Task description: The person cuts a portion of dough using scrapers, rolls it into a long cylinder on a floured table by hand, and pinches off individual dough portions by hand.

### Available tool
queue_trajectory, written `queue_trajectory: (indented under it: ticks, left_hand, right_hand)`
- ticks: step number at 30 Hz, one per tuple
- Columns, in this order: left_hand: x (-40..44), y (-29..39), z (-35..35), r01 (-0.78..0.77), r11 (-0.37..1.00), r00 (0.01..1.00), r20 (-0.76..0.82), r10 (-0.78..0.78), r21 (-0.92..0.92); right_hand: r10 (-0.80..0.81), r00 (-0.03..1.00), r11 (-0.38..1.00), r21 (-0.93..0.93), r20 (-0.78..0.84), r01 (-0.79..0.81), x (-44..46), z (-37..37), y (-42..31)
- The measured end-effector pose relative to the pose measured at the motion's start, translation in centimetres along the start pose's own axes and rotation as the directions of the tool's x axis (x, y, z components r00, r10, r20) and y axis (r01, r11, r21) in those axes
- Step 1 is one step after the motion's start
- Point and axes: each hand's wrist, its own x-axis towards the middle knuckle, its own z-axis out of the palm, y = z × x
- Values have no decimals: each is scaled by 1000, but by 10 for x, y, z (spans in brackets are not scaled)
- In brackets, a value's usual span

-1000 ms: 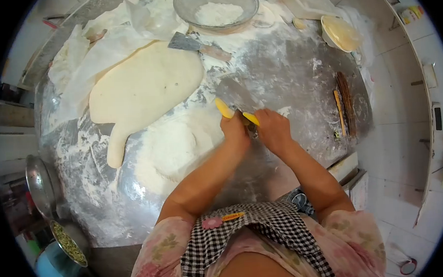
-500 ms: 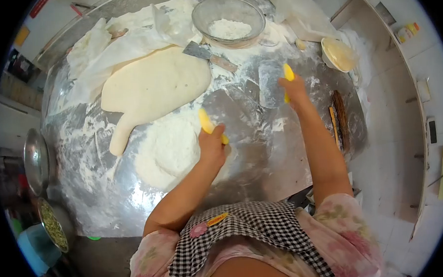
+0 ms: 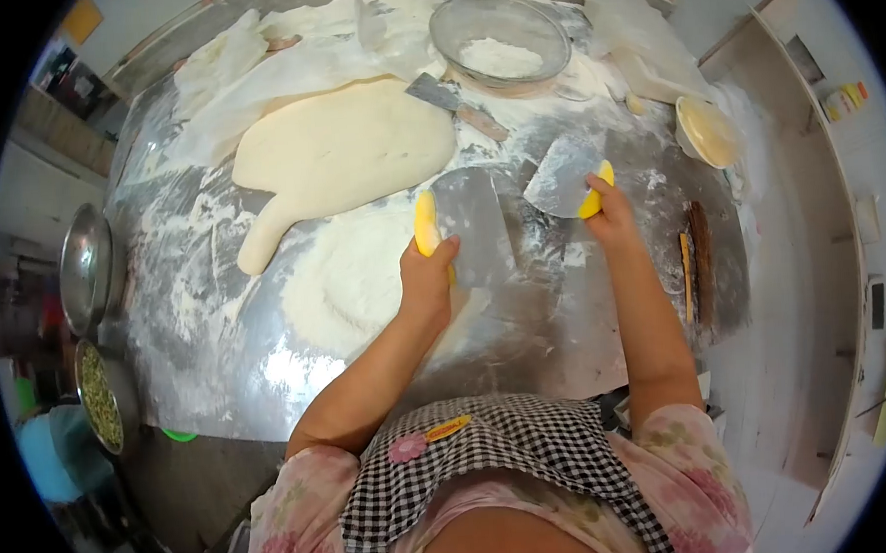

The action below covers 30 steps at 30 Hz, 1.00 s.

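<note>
Scrapers [image 3: 474,227] [image 3: 564,175] now apart, in both hands [image 3: 427,281] [image 3: 612,212]

On my feed the wearer's top [image 3: 504,492] is a pale pink floral print. Left sleeve [image 3: 304,499]: short, loose, deeper pink blooms plus olive-green leaves. Right sleeve [image 3: 689,469]: same print, same cut. Over that I see a black-and-white checked apron [image 3: 516,435] with matching shoulder straps [image 3: 631,522]. Pink flower badge [image 3: 407,448] on the bib, slim yellow tag [image 3: 448,428] beside it, markings too small for me to read. Left hand [image 3: 426,277] and right hand [image 3: 612,211] both bare.
</note>
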Motion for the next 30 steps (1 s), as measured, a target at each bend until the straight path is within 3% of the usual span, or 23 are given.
queue_trajectory:
  ticks: [4, 6, 8, 9, 10, 11, 12, 13, 14, 16, 19, 20, 22, 23, 24, 25, 28, 30]
  left_hand:
    - [5, 10, -17, -22, 996, 1000, -11, 21, -89]
    - [3, 19, -21, -56, 997, 998, -27, 54, -59]
    - [-5, 36, -20, -88, 995, 993, -71, 91, 50]
    - [-5, 38, -23, -184, 947, 979, -36, 200, 262]
    - [-3, 42, -26, -273, 846, 954, 16, 299, 458]
    - [-2, 45, -29, -340, 698, 922, 78, 379, 630]
    - [-3, 51, -31, -495, 482, 827, 221, 517, 723]
    - [-6, 59, -31, -602, 228, 708, 380, 595, 765]
    - [-9, 63, -32, -661, -45, 575, 544, 611, 749]
    - [-9, 63, -37, -685, -79, 574, 603, 553, 724]
    - [-11, 59, -56, -669, -42, 633, 599, 490, 742]
    - [-12, 58, -63, -654, -14, 662, 582, 472, 756]
    - [-10, 75, -93, -676, -1, 604, 553, 574, 737]
    - [-8, 85, -112, -689, 5, 570, 539, 620, 724]
    - [-4, 93, -133, -601, 85, 621, 398, 675, 795]
    - [13, 95, -162, -533, 37, 603, 349, 717, 845]
    - [32, 118, -216, -343, -62, 704, 300, 644, 937]
    - [38, 125, -229, -277, -58, 727, 249, 640, 959]
  right_hand:
    - [-57, 998, 988, -145, 33, 61, 20, 6, -5]
    - [-79, 986, 996, 60, 149, 71, 55, 16, -32]
    - [-350, 924, 904, -203, 151, 376, 59, 40, -37]
    - [-576, 791, 613, -532, 204, 584, 35, 71, -37]
    - [-718, 601, 180, -741, 350, 647, 9, 104, -37]
    - [-574, 522, -93, -683, 632, 725, -22, 124, -35]
    - [-343, 418, -335, -526, 841, 782, -56, 138, -30]
    - [-102, 278, -370, -295, 955, 881, -84, 153, -23]
    - [142, 105, -344, -51, 984, 938, -109, 166, -14]
    - [464, 356, -305, -232, 811, 924, -156, 187, 10]
    - [440, 462, -412, -284, 770, 866, -153, 201, 41]
    - [444, 403, -363, -250, 801, 897, -148, 201, 49]
    - [438, 288, -267, -183, 852, 946, -134, 203, 58]
    - [380, 315, -191, -259, 870, 947, -129, 210, 58]
    - [322, 348, -110, -330, 881, 937, -123, 222, 57]
    - [265, 389, -24, -398, 882, 917, -119, 235, 58]
    - [75, 443, -15, -443, 893, 896, -112, 285, 69]
    - [94, 483, -6, -484, 871, 875, -104, 317, 83]
